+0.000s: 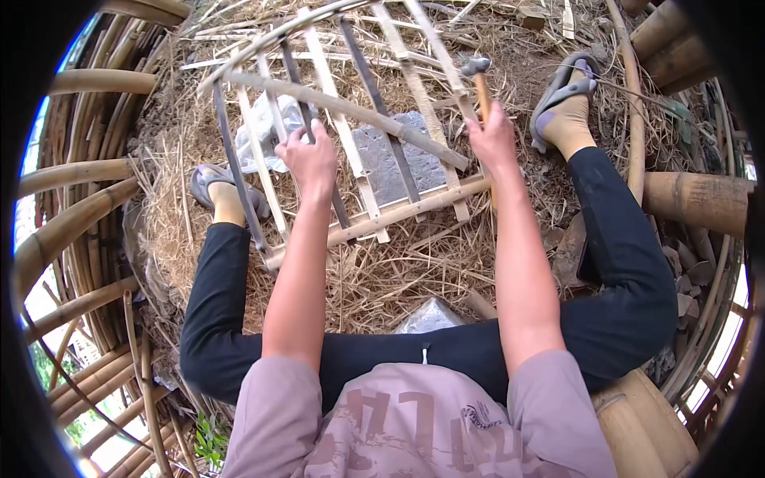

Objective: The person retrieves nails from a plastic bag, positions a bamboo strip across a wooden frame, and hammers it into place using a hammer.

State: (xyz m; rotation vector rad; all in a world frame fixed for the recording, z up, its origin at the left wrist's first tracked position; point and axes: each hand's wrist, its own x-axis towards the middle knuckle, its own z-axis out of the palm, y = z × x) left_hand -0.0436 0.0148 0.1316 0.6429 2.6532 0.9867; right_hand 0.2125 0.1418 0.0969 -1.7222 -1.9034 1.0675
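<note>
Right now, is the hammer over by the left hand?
No, the hammer is at the right hand, while the left hand is at the slatted frame.

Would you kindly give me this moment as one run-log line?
left hand: gripping slatted frame | right hand: holding hammer | grey slab: visible through frame | straw: around slab

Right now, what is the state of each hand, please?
Left hand: closed, holding a dark slat.
Right hand: closed, holding the hammer; whether it also grips a slat cannot be told.

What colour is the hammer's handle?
The hammer's handle is yellowish orange, showing best in the head view.
</note>
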